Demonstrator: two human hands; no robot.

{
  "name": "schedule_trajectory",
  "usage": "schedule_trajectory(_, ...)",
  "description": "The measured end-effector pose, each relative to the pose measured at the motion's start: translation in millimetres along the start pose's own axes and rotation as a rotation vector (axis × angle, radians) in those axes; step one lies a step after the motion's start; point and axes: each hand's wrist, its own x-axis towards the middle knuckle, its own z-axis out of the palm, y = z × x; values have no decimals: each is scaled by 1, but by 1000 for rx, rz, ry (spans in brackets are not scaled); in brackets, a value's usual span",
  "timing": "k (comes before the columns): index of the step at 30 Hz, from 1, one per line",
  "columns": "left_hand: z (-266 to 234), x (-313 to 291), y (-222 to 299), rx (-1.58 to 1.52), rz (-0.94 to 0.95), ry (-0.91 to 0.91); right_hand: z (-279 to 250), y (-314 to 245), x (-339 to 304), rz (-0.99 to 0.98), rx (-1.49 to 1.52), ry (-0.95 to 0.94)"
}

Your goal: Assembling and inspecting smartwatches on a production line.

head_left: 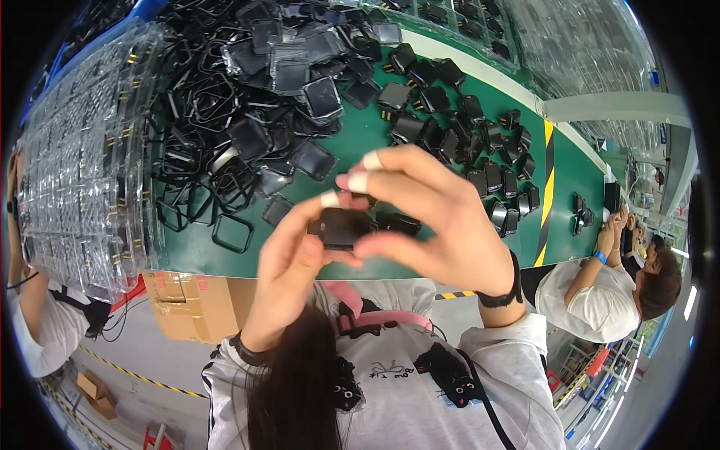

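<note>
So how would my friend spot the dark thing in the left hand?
Find the big green table, then the left hand at the middle of its near edge. In that hand's grip sits a dark blocky piece. Unlike the dark pieces scattered on the table, it's in the fingers, just left of another dark thing by the right hand.

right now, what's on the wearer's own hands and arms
The left hand has one visible white finger cover, the right hand two. Both wrists wear black bands, with pale grey sleeves behind them.
</note>
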Motion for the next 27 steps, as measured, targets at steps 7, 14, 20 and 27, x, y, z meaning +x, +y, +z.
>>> schedule_trajectory(7,-37,-11,35,294,139,211,34,31,59,-87,-341,-123)
schedule_trajectory(14,-46,-10,34,281,246,340,36,36,67,-138,-366,-212)
schedule_trajectory(20,-32,1,30,223,228,310,1,32,52,29,-117,-297)
schedule_trajectory(27,-22,9,21,262,131,152,-20,27,34,118,-79,-262)
